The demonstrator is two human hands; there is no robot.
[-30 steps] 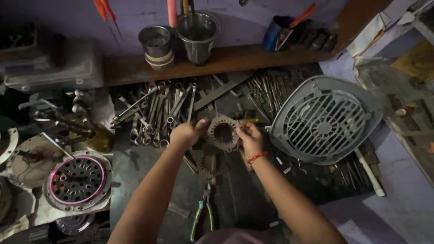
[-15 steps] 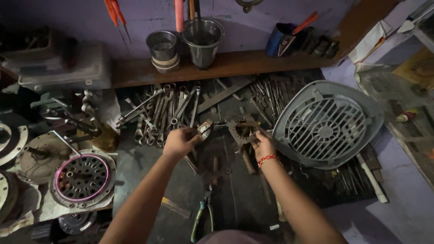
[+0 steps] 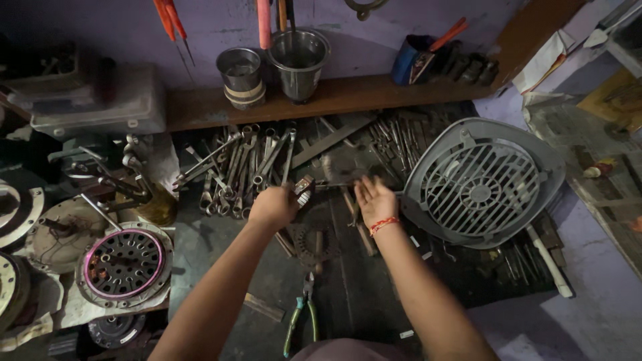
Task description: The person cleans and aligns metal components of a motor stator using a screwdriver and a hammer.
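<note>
above the dark workbench (image 3: 221, 254), left hand (image 3: 273, 207) closed around a small metal part (image 3: 304, 190), silvery with dark end. right hand (image 3: 374, 199) open, fingers spread, holding nothing, just beside a grey fan grille (image 3: 481, 184).

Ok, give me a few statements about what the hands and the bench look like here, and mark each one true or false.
1. The left hand holds a small metal part. True.
2. The right hand wears a red thread wristband. True.
3. The grey fan grille lies left of both hands. False: it lies to their right.
4. The green-handled pliers are in the right hand. False: they lie on the bench between the forearms.
5. Two metal cups stand on the wooden shelf. True.
</note>
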